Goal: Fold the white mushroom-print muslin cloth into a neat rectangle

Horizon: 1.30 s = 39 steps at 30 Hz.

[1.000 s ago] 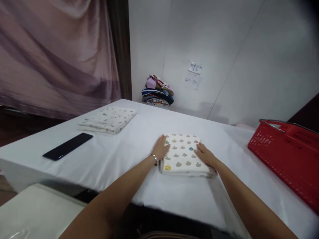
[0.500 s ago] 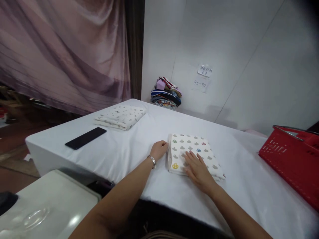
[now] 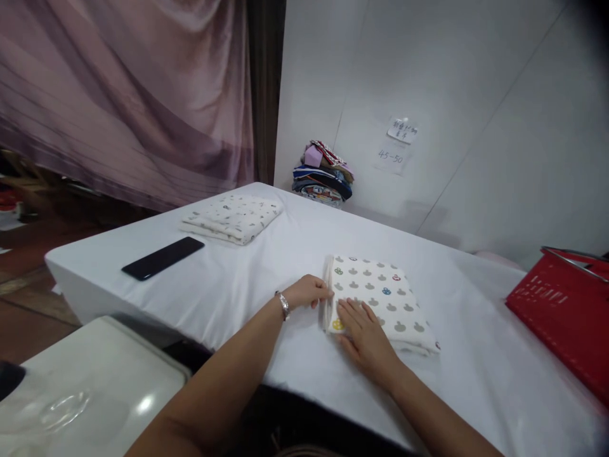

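Observation:
A folded white cloth (image 3: pixel 380 279) with grey, yellow, green, blue and red mushroom-like prints lies on the white-covered table. At its left edge, my left hand (image 3: pixel 307 291), with a silver band on the wrist, has thumb and fingers closed on the fabric. My right hand (image 3: pixel 364 336) rests flat on the cloth's front left part, fingers stretched out, partly covering the prints. Farther back to the left lies a second folded white cloth (image 3: pixel 235 217) with small dark prints, away from both hands.
A black phone (image 3: pixel 164 257) lies on the left of the white table (image 3: pixel 247 279). A red plastic basket (image 3: pixel 561 304) stands at the right. Piled folded fabrics (image 3: pixel 323 174) are at the wall behind. A pale glossy lid (image 3: pixel 95 387) sits at the lower left.
My right hand has slid left across the cloth toward its front left corner. My left hand has moved slightly down along the left edge and now pinches it. The view has shifted slightly.

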Available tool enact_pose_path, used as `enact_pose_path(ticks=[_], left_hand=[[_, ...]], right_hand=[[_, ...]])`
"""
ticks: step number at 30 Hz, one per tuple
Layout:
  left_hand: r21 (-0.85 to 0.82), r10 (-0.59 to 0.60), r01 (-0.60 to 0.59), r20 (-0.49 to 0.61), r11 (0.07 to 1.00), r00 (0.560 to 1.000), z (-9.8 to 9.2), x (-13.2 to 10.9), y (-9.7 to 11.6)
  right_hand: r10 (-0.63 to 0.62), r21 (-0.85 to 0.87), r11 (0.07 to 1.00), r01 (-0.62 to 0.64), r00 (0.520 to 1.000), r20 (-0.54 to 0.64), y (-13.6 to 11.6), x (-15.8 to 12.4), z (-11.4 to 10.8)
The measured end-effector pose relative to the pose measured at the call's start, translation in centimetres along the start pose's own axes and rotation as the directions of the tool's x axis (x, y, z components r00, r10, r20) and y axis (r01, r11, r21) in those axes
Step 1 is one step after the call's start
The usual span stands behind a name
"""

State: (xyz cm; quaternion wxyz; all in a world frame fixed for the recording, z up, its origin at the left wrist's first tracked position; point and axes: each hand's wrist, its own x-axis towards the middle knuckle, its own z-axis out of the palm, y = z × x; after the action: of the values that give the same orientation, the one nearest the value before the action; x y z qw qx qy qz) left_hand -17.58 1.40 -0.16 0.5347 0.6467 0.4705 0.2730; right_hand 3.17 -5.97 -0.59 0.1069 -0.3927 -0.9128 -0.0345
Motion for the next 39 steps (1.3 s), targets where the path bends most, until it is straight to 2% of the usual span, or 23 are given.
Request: enact_pose_path(ticks=[2,4,14,19,25,29,34,39], left_hand=[[-0.003,-0.028,0.029,0.144,1.000,0.989,-0.2,-0.4,0.2],[-0.007,-0.054,0.057,0.221,0.998,0.974,-0.4,-0.7,0.4],[-0.023,-0.122,0.136,0.315,0.990,0.941,0.4,-1.2,1.1],[-0.039,-0.152,0.166,0.236,0.985,0.960,1.7,-2.3,1.5],[-0.175,-0.199,0.236,0.204,0.956,0.959,2.8,-3.5,0.8],[-0.226,-0.179,0.212,0.161,0.951,0.971,3.3,-3.8,0.6],[-0.180,-0.165,0.168,0.028,0.969,0.986,3.6,-4.3,0.6],[-0.122,-0.168,0.169,0.023,0.978,0.986,3.6,-4.9,0.2]], right_hand=[[-0.005,0.003,1.000,0.005,1.000,-0.017,-0.4,0.4,0.1],[0.012,-0.003,1.000,-0.012,1.000,-0.029,-0.6,0.5,0.5],[0.011,-0.016,1.000,-0.013,0.992,-0.127,-0.4,0.0,2.6],[0.004,-0.018,1.000,-0.007,0.988,-0.152,-0.4,0.1,3.1],[0.004,-0.010,1.000,-0.006,0.985,-0.173,-0.8,0.3,3.6],[0.008,-0.032,0.999,-0.014,0.983,-0.185,-0.9,0.6,3.6],[-0.003,-0.072,0.997,-0.010,0.986,-0.168,-1.2,0.4,2.9],[-0.002,-0.115,0.993,-0.016,0.988,-0.153,-1.4,0.1,3.3]])
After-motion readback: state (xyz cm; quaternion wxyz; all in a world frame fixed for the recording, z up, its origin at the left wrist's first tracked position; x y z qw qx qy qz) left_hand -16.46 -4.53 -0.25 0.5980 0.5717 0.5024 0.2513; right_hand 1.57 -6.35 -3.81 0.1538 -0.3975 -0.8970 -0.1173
